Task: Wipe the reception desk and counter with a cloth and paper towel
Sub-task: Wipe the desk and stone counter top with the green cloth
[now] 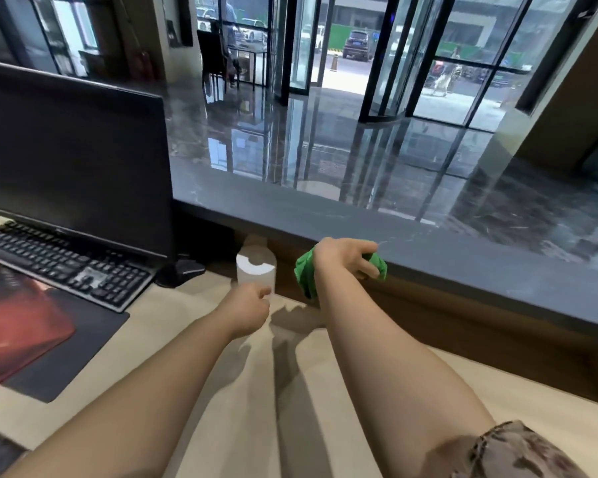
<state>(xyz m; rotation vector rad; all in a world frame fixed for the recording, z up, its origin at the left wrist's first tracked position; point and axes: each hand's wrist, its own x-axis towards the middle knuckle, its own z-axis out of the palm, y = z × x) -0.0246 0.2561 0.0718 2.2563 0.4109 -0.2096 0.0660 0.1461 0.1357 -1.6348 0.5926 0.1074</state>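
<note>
On my left: dark monitor (69,157) upright, black keyboard (59,263) just before it, red-and-black mat (25,336) nearest me. Glass doors (425,84) ahead.
</note>
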